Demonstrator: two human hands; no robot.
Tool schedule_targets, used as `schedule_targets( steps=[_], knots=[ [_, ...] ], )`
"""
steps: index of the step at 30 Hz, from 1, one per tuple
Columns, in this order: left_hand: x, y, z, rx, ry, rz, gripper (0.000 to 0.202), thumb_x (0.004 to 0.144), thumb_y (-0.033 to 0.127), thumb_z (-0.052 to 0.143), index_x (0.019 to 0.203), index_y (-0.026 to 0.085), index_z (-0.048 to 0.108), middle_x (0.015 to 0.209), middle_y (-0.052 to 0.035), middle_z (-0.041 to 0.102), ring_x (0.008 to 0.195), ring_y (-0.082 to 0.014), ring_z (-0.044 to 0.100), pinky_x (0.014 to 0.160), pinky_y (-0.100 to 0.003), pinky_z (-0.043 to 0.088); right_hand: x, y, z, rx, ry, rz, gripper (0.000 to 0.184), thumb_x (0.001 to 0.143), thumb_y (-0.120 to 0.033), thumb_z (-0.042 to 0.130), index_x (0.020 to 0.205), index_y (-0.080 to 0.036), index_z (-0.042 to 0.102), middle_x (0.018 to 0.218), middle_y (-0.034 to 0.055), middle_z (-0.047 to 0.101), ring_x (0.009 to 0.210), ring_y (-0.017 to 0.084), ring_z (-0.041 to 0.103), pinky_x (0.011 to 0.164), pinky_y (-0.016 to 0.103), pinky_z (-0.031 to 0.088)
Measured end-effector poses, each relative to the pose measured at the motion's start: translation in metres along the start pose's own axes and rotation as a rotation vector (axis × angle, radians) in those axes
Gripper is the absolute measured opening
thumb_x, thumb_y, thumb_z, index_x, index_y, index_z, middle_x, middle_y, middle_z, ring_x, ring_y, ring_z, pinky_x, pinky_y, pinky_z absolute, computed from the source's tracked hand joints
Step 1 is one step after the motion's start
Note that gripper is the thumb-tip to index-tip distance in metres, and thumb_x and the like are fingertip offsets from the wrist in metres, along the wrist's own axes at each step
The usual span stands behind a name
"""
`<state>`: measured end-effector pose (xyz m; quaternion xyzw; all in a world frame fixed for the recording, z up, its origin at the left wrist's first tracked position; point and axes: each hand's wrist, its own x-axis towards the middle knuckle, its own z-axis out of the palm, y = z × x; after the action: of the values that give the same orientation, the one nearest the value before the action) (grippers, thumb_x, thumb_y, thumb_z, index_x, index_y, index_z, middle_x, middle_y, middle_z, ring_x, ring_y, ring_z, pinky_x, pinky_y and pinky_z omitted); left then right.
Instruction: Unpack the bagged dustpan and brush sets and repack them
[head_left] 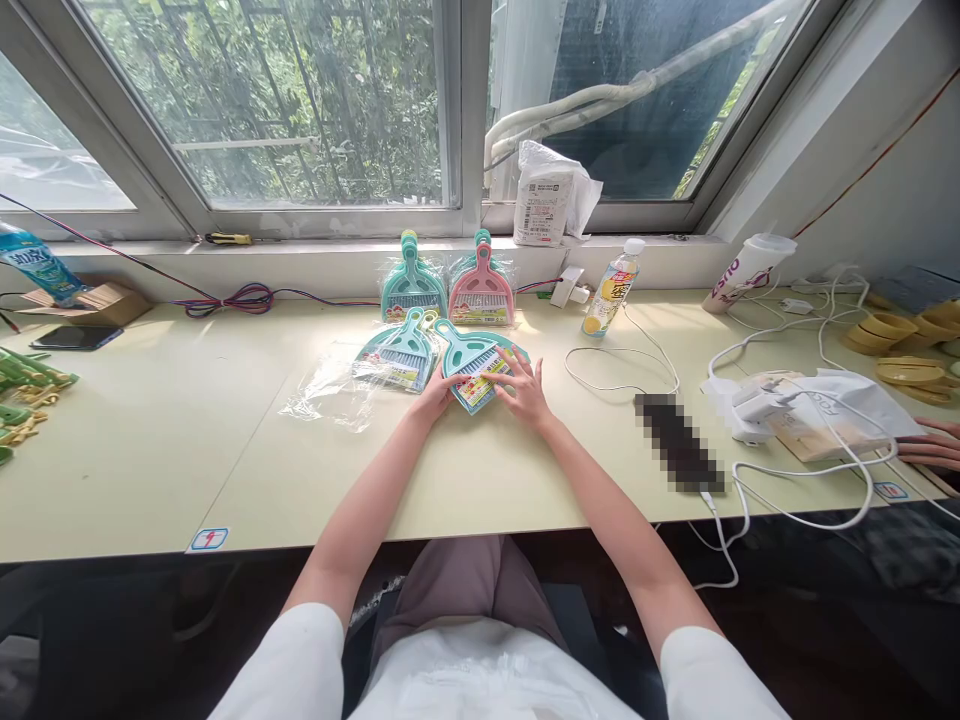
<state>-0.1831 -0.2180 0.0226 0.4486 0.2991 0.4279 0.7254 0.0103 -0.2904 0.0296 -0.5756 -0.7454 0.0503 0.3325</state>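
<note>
Beyond the held dustpan set [466, 352] stretches a metal-framed window [315, 110], and the pale desk [150, 430] spreads out around it. Crumpled clear film [330, 395] lies to its left. A white package [541, 205] sits behind it and to the right, on the sill. The set itself, a teal dustpan with brush and printed label, is in front of the person, between both hands; whether its lower edge meets the desk I cannot tell. Behind it stand a pink dustpan set [484, 275] and a green dustpan set [409, 278]; a flat teal set [397, 352] lies just left of it. Well to its right stands a lidded cup [750, 270], with a drink bottle [611, 290] nearer. The left hand [437, 395] has its grip pinching the held set's lower left edge, thumb on the face; the right hand's [526, 392] grip is spread, fingers touching the label.
</note>
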Motion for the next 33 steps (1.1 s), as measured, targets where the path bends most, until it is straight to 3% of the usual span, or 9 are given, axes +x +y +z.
schedule_targets(
  steps=[3,7,12,16,19,22,25,29,33],
  knots=[
    [0.000,0.000,-0.001,0.011,0.015,0.019,0.070,0.065,0.016,0.079,0.129,0.021,0.051,0.121,-0.0091,0.065,0.110,-0.0271,0.064,0.099,-0.044,0.052,0.001,0.000,0.002,0.119,0.107,0.091,0.038,0.090,-0.032,0.050,0.126,-0.038,0.061,0.159,-0.0028,0.029,0.150,0.029,0.014,0.114,0.068,-0.006],
    [-0.001,0.001,0.001,0.026,0.032,0.035,0.076,0.066,0.019,0.081,0.133,0.024,0.047,0.121,-0.0084,0.065,0.110,-0.0268,0.064,0.096,-0.043,0.053,0.001,-0.001,0.008,0.542,0.424,0.379,0.075,0.083,-0.047,0.061,0.149,-0.030,0.030,0.162,0.0052,0.018,0.150,0.025,0.014,0.121,0.053,0.016],
    [-0.008,0.004,0.009,0.096,-0.027,0.060,0.088,0.066,0.022,0.082,0.141,0.026,0.038,0.126,-0.0095,0.062,0.112,-0.0275,0.062,0.096,-0.043,0.053,0.003,0.001,0.017,1.256,0.132,0.575,0.050,0.074,-0.040,0.074,0.117,-0.021,0.057,0.125,0.0100,0.066,0.118,0.026,0.062,0.104,0.045,0.049],
    [-0.012,0.012,0.015,0.328,-0.035,0.139,0.073,0.079,0.040,0.071,0.143,0.025,0.040,0.128,-0.0113,0.060,0.117,-0.0300,0.059,0.093,-0.045,0.053,0.004,0.007,0.016,1.418,0.133,0.667,0.032,0.067,-0.025,0.081,0.092,-0.019,0.064,0.097,0.0055,0.076,0.089,0.021,0.073,0.087,0.037,0.059],
    [-0.013,0.025,0.012,0.686,0.200,0.316,0.050,0.095,0.047,0.046,0.137,0.022,0.050,0.131,-0.0127,0.057,0.125,-0.0310,0.052,0.098,-0.048,0.048,0.005,0.012,0.009,1.452,0.192,0.683,0.031,0.066,-0.020,0.082,0.090,-0.019,0.064,0.090,0.0030,0.076,0.081,0.020,0.074,0.080,0.035,0.062],
    [-0.016,0.042,-0.002,1.107,0.654,0.520,0.046,0.095,0.035,0.044,0.138,0.019,0.051,0.144,-0.0146,0.046,0.138,-0.0327,0.035,0.113,-0.052,0.030,0.005,0.016,0.005,1.458,0.251,0.698,0.030,0.066,-0.019,0.082,0.088,-0.020,0.062,0.087,0.0021,0.076,0.079,0.020,0.074,0.078,0.034,0.063],
    [-0.018,0.054,-0.029,1.336,0.898,0.434,0.059,0.086,0.021,0.052,0.144,0.014,0.043,0.153,-0.0194,0.034,0.144,-0.0370,0.024,0.116,-0.057,0.017,0.005,0.021,0.004,1.456,0.309,0.725,0.029,0.067,-0.018,0.081,0.086,-0.020,0.061,0.084,0.0018,0.076,0.079,0.020,0.074,0.077,0.035,0.064],
    [-0.017,0.055,-0.057,1.393,0.785,0.255,0.043,0.084,0.010,0.044,0.122,0.011,0.063,0.126,-0.0238,0.059,0.129,-0.0391,0.045,0.112,-0.059,0.021,0.006,0.028,0.003,1.439,0.355,0.729,0.031,0.065,-0.018,0.082,0.084,-0.021,0.057,0.082,0.0025,0.076,0.082,0.021,0.075,0.078,0.036,0.064],
    [-0.015,0.047,-0.047,1.350,0.557,0.540,0.042,0.086,0.008,0.039,0.108,0.025,0.071,0.118,-0.0103,0.067,0.126,-0.0305,0.049,0.118,-0.057,0.008,0.006,0.034,0.003,1.426,0.405,0.716,0.032,0.064,-0.020,0.082,0.083,-0.021,0.057,0.081,0.0024,0.076,0.082,0.021,0.075,0.078,0.036,0.064]
  ],
)
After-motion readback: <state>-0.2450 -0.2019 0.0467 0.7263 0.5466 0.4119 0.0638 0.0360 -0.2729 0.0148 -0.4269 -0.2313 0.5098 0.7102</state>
